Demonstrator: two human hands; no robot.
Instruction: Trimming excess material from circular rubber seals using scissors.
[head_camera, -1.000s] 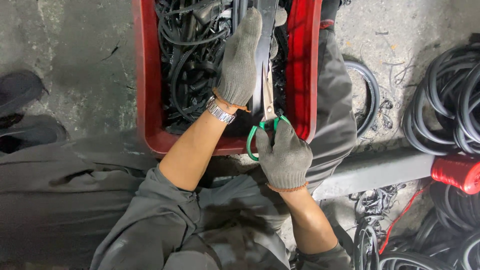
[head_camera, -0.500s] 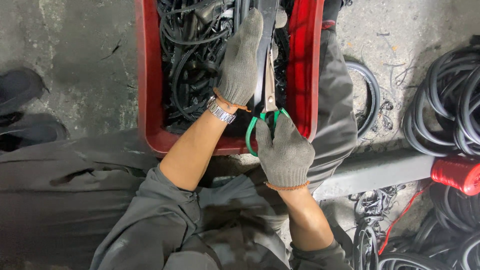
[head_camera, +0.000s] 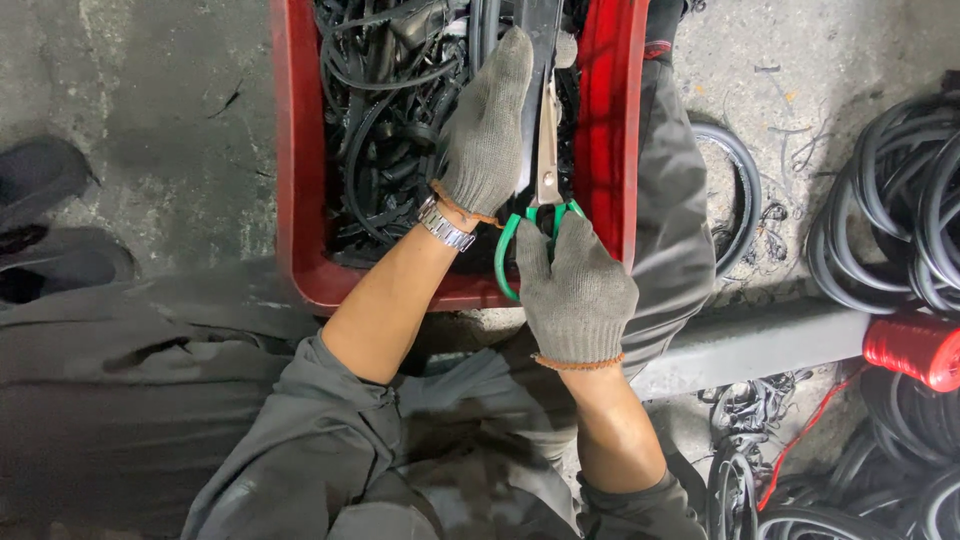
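My right hand, in a grey knit glove, grips the green handles of a pair of scissors whose blades point away from me over a red plastic crate. My left hand, also gloved and with a metal watch at the wrist, holds a flat black rubber strip upright beside the blades. The blades lie along the strip. The crate is full of cut black rubber pieces.
Coils of black rubber cord lie on the concrete at the right, with a red spool on a grey metal bar. More black scraps sit at the lower right. Dark shoes rest at the left edge.
Both hands and the scissors stay nearly in the same place; the right hand has shifted very slightly on the handles.
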